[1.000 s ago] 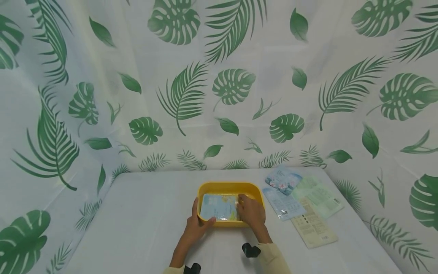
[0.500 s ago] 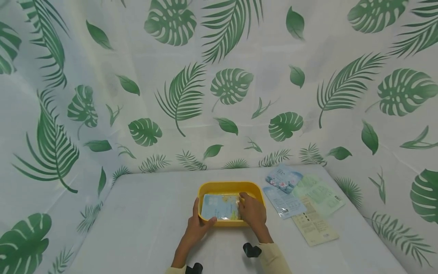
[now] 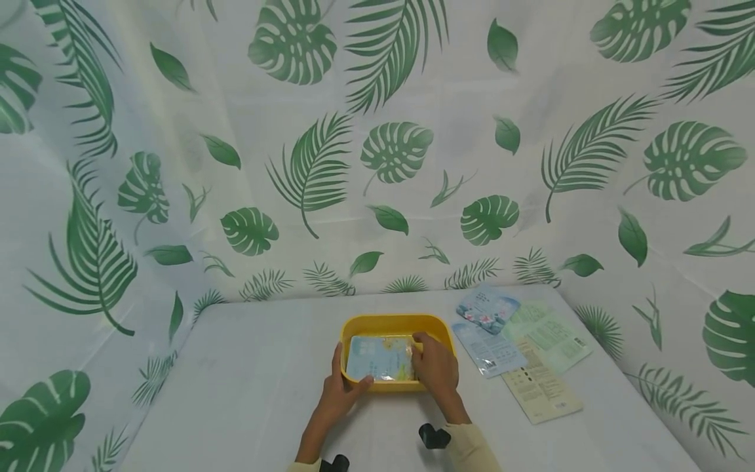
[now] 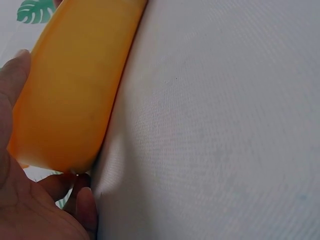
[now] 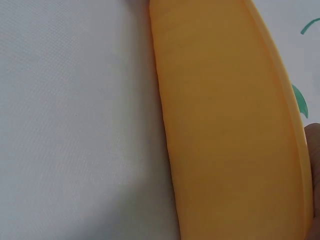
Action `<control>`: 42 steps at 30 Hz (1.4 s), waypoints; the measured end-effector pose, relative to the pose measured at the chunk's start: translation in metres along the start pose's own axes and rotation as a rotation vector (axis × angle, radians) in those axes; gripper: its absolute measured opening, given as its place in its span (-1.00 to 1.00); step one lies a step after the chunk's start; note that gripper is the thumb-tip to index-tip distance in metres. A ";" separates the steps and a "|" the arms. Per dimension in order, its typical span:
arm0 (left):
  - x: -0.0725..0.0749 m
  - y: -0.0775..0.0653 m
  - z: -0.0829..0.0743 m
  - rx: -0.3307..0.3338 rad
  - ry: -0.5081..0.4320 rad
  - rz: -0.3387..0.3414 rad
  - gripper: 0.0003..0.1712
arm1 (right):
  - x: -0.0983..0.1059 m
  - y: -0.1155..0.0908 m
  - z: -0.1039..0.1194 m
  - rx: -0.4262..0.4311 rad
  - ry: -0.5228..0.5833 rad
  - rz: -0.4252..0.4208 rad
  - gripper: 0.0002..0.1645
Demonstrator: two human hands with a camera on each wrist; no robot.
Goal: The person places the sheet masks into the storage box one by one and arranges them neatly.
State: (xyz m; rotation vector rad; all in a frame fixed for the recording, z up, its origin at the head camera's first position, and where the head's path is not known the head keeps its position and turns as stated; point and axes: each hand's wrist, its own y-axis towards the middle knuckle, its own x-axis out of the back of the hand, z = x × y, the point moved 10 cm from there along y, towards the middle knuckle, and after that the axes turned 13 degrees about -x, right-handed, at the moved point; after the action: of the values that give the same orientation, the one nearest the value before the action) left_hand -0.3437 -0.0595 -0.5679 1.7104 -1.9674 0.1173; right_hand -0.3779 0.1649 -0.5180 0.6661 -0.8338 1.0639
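Note:
A yellow plastic tray [image 3: 394, 387] stands on the white table, with a light blue flat packet [image 3: 374, 357] lying inside it. My left hand [image 3: 336, 394] grips the tray's front left corner, thumb over the front rim and fingers along the left side. In the left wrist view, fingertips of the left hand [image 4: 35, 205] sit low at the end of the tray wall [image 4: 75, 90]. My right hand [image 3: 436, 368] reaches in over the right side, its curled fingers pinching the packet's right edge. The right wrist view mostly shows the tray's outer wall [image 5: 230, 120], hiding the fingers.
Right of the tray, several flat packets overlap on the table: a blue flowered packet [image 3: 488, 308], a pale blue packet [image 3: 489, 351], a pale green packet [image 3: 557, 337] and a cream packet [image 3: 545, 393]. A leaf-patterned curtain [image 3: 377, 164] encloses the table's back and sides.
The head view has shifted slightly. Both hands, the tray and the packet keep nearly the same places.

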 end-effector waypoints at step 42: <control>0.002 0.000 0.000 -0.004 0.005 -0.018 0.21 | 0.081 0.005 -0.176 -0.378 0.213 -0.347 -0.61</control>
State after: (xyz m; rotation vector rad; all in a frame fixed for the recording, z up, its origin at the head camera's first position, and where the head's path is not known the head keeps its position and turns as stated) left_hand -0.3441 -0.0616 -0.5670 1.7229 -1.9470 0.1112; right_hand -0.3172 0.3473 -0.5423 0.3517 -0.6789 0.6271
